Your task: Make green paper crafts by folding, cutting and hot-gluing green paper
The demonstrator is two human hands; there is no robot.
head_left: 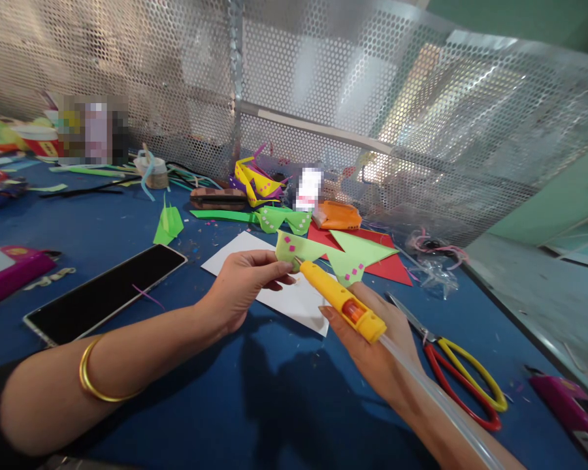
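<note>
My left hand [247, 281] pinches the left edge of a pale green paper eyeglass shape [301, 247] dotted with small pink squares. In my right hand [379, 333] is a yellow glue gun [340, 297], with a long clear glue stick running back from its rear end over my forearm. Its tip touches or nearly touches the paper shape, just beside my left fingertips. Beneath the hands lies a white sheet of paper [294, 307]. A light green paper piece [365, 249] rests on a red sheet [389, 267] behind them.
Red-and-yellow-handled scissors [463, 372] lie to the right, near a purple tool [566, 411]. A black phone [108, 290] lies left of the white sheet. Behind are finished-looking green paper glasses [284, 220], an orange case [338, 214] and a perforated metal screen [323, 85].
</note>
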